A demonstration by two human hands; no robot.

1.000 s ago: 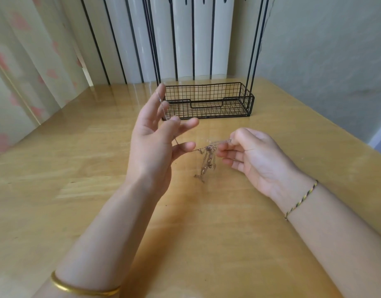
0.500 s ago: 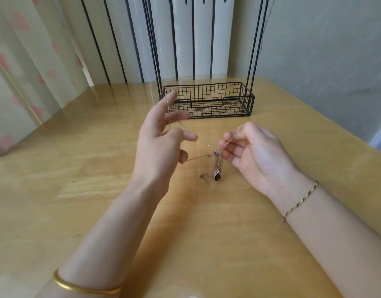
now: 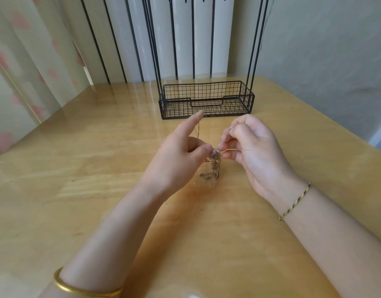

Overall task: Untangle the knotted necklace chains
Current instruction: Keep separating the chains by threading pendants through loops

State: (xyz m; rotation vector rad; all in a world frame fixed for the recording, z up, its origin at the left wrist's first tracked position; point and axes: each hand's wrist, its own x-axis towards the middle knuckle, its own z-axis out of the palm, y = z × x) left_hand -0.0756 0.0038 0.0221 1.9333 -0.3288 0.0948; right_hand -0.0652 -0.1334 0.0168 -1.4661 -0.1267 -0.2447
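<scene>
Necklace chains (image 3: 215, 163) are dangling, knotted; the left hand (image 3: 176, 160) and right hand (image 3: 254, 147) are each pinching a strand.

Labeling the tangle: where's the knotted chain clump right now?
Head view, centre: the knotted chain clump hangs between the left hand and right hand, both pinching its strands, over the wooden table, in front of the black wire basket.

Left hand (image 3: 174, 162) closed in on right hand (image 3: 252, 149); fingers curled, pinching tangle (image 3: 215, 162), now bunched between them.
</scene>
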